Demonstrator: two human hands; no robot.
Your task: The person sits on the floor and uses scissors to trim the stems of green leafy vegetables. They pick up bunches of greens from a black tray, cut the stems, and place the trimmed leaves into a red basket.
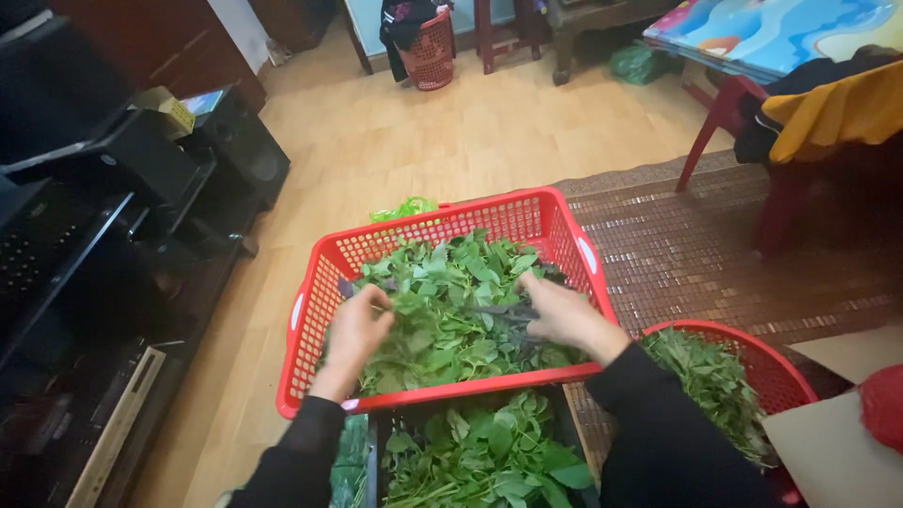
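We look down on a red rectangular plastic basket (546,221) with latticed walls, heaped with green leafy stems (442,301). Our left hand (357,327) sits in the left part of that basket, fingers curled down into the leaves; whether it pinches a stem we cannot tell, because the fingertips are buried in the greens. Our right hand (564,315) lies in the right part of the basket, fingers bunched around what looks like a dark stem or a thin dark tool; blur keeps us from naming it, and we cannot say how tight the grip is. Both black sleeves run off the bottom edge.

Just nearer to us than the red basket, a dark container (376,452) holds more of the same leaves (489,452), its lower part cut off by the frame. To the right of the basket, a round red basket (762,353) holds another pile of greens (715,381); a pale board (837,452) covers its right side. Beyond the basket's far left corner a green plastic bag (406,208) peeks out, mostly hidden by the rim. The basket rests partly on a brown woven mat (715,245) and partly on a wooden floor (423,132). Left of it stands a dark shelf unit (103,245), too shadowed for its contents to be made out
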